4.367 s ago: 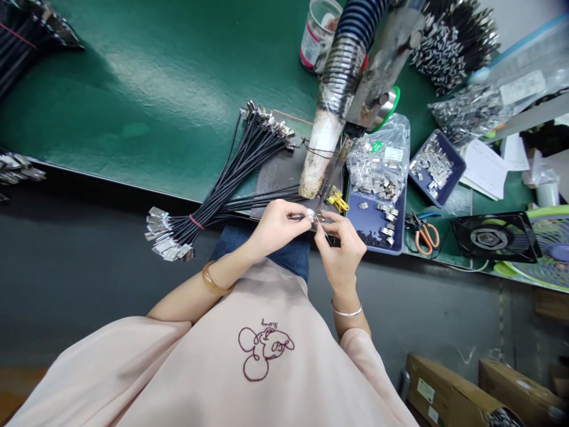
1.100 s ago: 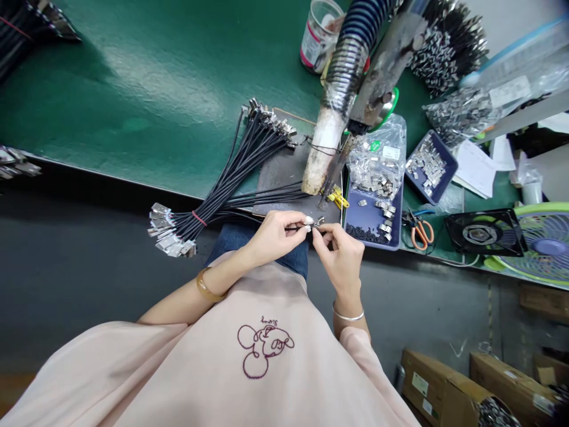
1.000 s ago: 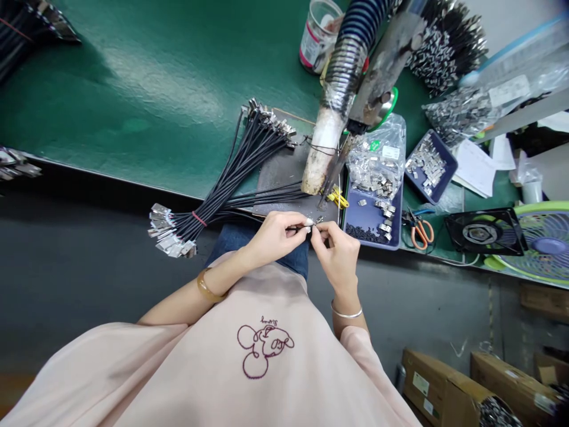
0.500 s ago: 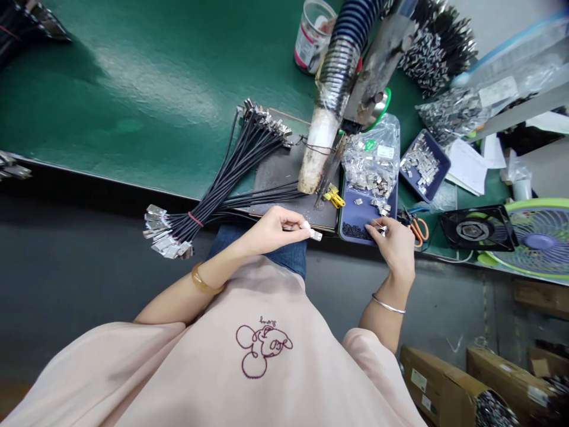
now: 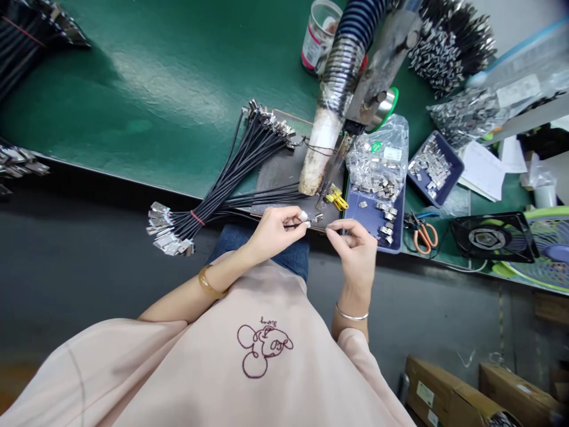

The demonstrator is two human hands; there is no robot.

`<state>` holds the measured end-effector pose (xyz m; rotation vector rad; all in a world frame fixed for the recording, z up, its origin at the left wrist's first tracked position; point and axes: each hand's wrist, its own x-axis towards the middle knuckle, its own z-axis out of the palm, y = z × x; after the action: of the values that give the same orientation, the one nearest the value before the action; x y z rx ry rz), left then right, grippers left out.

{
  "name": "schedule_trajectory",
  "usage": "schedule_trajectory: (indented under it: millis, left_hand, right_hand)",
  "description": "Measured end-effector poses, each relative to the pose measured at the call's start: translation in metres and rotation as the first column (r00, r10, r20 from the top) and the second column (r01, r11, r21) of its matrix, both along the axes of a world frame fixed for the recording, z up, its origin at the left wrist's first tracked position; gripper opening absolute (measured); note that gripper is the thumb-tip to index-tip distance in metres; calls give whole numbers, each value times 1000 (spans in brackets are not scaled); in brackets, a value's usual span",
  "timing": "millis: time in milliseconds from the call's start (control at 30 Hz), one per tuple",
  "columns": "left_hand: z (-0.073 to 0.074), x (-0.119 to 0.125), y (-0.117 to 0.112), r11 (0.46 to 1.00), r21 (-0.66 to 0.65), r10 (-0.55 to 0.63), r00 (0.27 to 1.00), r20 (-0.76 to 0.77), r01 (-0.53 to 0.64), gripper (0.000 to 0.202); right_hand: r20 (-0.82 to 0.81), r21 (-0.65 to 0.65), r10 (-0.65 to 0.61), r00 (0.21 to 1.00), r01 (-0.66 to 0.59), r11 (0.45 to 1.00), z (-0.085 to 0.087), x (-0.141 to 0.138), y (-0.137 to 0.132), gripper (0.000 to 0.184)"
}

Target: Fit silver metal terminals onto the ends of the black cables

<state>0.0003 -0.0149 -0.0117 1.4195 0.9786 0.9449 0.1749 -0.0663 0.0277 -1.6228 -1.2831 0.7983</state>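
My left hand (image 5: 276, 230) pinches the end of a thin black cable with a small metal connector (image 5: 316, 218) at its tip, just over the dark work plate (image 5: 284, 172). My right hand (image 5: 355, 249) is a little to the right of it, fingers pinched on a tiny metal shell I can barely see. Both hands hover at the front edge of the green bench (image 5: 146, 89). A bundle of black cables with metal ends (image 5: 222, 181) lies to the left of my hands.
A blue tray (image 5: 376, 218) with loose metal shells and a plastic bag of them (image 5: 377, 160) sits right of my hands. A taped hose nozzle (image 5: 331, 127) hangs above the plate. Orange-handled scissors (image 5: 422, 234), a second blue tray (image 5: 433, 166), a small fan (image 5: 491, 237) and a jar (image 5: 320, 32) stand further off.
My right hand went out to the blue tray half a second ago and has come back toward my left hand, pinched. My left hand kept hold of the cable end.
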Motion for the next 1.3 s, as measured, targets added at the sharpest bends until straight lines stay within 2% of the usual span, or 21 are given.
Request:
schedule_trajectory:
  millis: [67, 200, 467, 567, 800, 1133, 1300]
  left_hand:
    - [0, 0, -1, 1000, 9, -8, 1000, -20, 8, 10]
    - [2, -2, -2, 1000, 2, -31, 999, -34, 31, 12]
    - [7, -3, -1, 998, 31, -51, 998, -36, 52, 11]
    - [8, -3, -1, 997, 59, -52, 998, -37, 54, 11]
    - [9, -3, -2, 994, 91, -59, 998, -38, 63, 11]
    - [8, -6, -3, 989, 137, -50, 998, -45, 56, 11]
    - [8, -7, -4, 977, 198, -59, 995, -85, 75, 13]
  right_hand:
    - [-7, -14, 6, 1000, -6, 1000, -9, -9, 3, 16]
    - [80, 0, 27, 996, -27, 1000, -21, -14, 7, 23]
    - [144, -19, 117, 983, -115, 993, -12, -12, 9, 24]
    - [153, -20, 122, 981, -120, 993, -11, -12, 8, 23]
    - [300, 50, 114, 947, -135, 990, -7, -17, 5, 27]
    - [329, 36, 129, 935, -149, 988, -5, -19, 4, 29]
    - [490, 92, 102, 866, -168, 982, -8, -24, 6, 34]
